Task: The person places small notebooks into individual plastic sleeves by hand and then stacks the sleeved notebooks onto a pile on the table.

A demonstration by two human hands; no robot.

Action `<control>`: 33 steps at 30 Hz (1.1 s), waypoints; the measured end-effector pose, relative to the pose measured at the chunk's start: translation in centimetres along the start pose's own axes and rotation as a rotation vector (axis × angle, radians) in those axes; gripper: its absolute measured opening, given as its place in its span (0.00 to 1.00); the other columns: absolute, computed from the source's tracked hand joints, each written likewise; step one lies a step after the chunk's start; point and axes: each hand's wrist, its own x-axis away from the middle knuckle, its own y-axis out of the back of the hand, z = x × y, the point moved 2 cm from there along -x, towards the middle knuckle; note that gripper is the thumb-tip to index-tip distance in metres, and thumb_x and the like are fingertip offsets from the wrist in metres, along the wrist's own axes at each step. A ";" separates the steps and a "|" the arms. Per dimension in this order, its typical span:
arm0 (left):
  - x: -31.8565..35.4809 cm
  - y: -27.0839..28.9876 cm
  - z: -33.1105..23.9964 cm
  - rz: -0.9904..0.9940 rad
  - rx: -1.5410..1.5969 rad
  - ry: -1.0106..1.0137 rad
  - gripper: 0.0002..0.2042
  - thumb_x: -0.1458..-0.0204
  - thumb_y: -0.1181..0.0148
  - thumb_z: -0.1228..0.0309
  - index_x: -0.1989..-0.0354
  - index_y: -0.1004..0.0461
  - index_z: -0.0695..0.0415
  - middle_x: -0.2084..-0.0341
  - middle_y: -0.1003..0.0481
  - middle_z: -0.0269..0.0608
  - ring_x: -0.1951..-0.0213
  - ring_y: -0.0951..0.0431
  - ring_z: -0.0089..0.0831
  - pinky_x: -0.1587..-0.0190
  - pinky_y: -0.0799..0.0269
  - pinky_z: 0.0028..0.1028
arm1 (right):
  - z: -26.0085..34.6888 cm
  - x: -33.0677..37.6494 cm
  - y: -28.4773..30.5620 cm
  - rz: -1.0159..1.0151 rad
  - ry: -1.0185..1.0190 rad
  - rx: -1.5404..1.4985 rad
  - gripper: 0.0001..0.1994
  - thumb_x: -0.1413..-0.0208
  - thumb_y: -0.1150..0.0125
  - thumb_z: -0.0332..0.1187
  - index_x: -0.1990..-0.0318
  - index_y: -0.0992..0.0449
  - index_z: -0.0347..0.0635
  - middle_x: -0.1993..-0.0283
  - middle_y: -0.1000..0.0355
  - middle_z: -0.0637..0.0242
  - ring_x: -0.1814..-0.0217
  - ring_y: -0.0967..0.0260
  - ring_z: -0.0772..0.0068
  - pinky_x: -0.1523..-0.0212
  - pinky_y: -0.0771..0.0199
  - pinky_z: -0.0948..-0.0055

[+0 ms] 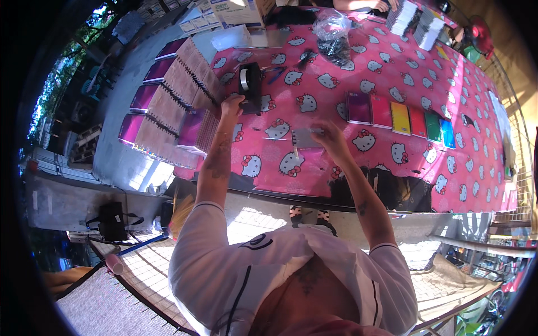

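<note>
A black tape dispenser (250,87) stands upright on the pink patterned tablecloth, a roll of clear tape showing as a pale ring in its upper part; its lower front edge is touched by the left hand (231,105). To its right, nearer the table's front edge, a small grey spiral-bound notebook (305,138) lies flat on the cloth, its binding along the left side, with the right hand (330,136) at its right edge.
</note>
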 end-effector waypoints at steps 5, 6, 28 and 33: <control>3.8 -4.0 2.6 -0.096 0.280 -0.011 0.07 0.47 0.34 0.63 0.64 0.21 0.49 0.74 0.31 0.24 0.72 0.34 0.16 0.70 0.39 0.25 | -0.6 0.5 1.1 -0.052 0.000 0.008 0.18 0.44 0.37 0.22 0.46 0.28 0.37 0.58 0.28 0.68 0.59 0.33 0.84 0.62 0.32 0.82; 2.9 -2.7 2.3 -0.161 0.157 -0.128 0.07 0.47 0.34 0.63 0.64 0.21 0.49 0.75 0.31 0.24 0.74 0.35 0.16 0.72 0.40 0.24 | -0.3 0.4 0.7 -0.029 0.012 0.023 0.17 0.44 0.37 0.23 0.46 0.28 0.38 0.58 0.28 0.68 0.59 0.34 0.84 0.62 0.32 0.82; 16.3 -15.0 -10.6 1.034 -1.135 -0.937 0.13 0.53 0.34 0.58 0.70 0.20 0.56 0.73 0.20 0.44 0.67 0.19 0.43 0.62 0.26 0.38 | -0.6 0.4 0.5 0.010 0.017 -0.056 0.20 0.42 0.40 0.23 0.42 0.32 0.39 0.54 0.28 0.67 0.53 0.32 0.79 0.52 0.31 0.76; 13.0 -21.5 -8.8 1.425 -1.595 -0.491 0.18 0.50 0.35 0.52 0.58 0.19 0.52 0.68 0.20 0.35 0.63 0.21 0.31 0.60 0.26 0.34 | 0.6 0.8 0.6 0.038 0.006 -0.083 0.24 0.44 0.35 0.24 0.39 0.33 0.41 0.52 0.28 0.61 0.53 0.31 0.76 0.53 0.28 0.75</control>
